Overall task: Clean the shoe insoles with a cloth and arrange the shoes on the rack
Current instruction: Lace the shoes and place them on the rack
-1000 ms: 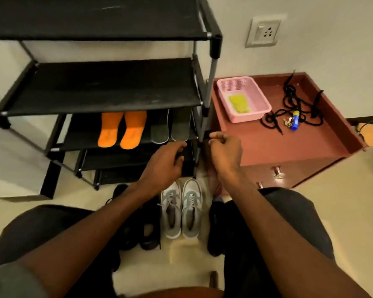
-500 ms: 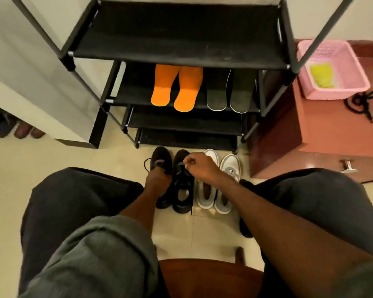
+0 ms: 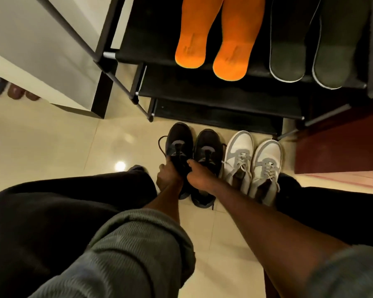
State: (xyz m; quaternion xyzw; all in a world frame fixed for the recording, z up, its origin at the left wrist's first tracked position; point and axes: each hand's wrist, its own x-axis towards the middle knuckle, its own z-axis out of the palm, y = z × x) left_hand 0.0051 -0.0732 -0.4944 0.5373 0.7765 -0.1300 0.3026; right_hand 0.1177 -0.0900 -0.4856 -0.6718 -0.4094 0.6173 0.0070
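Black shoe [image 3: 179,147] | on floor by rack [image 3: 215,104], toe toward rack | gripped at opening by left hand [image 3: 168,176] and right hand [image 3: 197,175], held close together | both equally near

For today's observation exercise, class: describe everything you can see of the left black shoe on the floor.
The black lace-up sports shoe on the left stands on the glossy cream tiled floor, toe toward the black metal shoe rack, beside its partner black shoe. It has a grey tongue patch and a loose lace looping leftward. The left hand and right hand have a grip on its opening.
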